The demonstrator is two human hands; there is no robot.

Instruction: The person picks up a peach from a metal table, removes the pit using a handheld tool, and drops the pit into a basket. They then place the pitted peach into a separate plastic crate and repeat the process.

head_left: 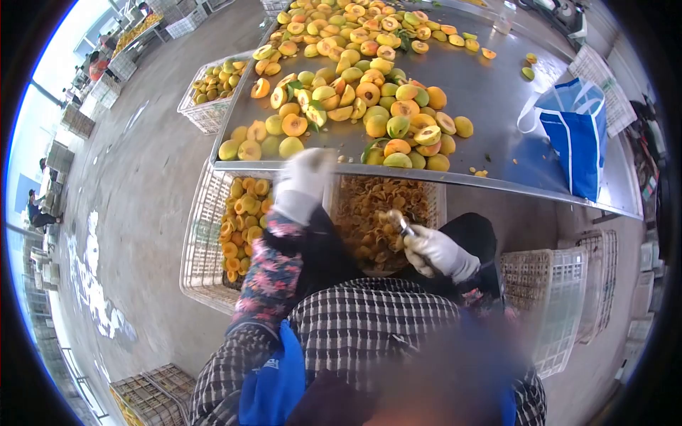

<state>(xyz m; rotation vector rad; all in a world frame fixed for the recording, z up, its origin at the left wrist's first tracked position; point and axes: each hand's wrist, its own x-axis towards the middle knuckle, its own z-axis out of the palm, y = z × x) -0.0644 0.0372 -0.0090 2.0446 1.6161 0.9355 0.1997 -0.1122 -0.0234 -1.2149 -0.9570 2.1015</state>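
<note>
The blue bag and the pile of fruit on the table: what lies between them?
In the head view, mostly bare metal table; only small scraps lie between the blue bag and the fruit pile.

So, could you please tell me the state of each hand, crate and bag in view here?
left hand: gloved, blurred, raised at the table edge, grip unclear.
right hand: gloved, fingers shut on a small metal tool.
crate of halves: partly filled with orange fruit halves.
crate of pits: holds brownish scraps.
white crate: looks empty.
blue bag: upright, mouth open.
fruit pile: whole and cut pieces mixed.
</note>
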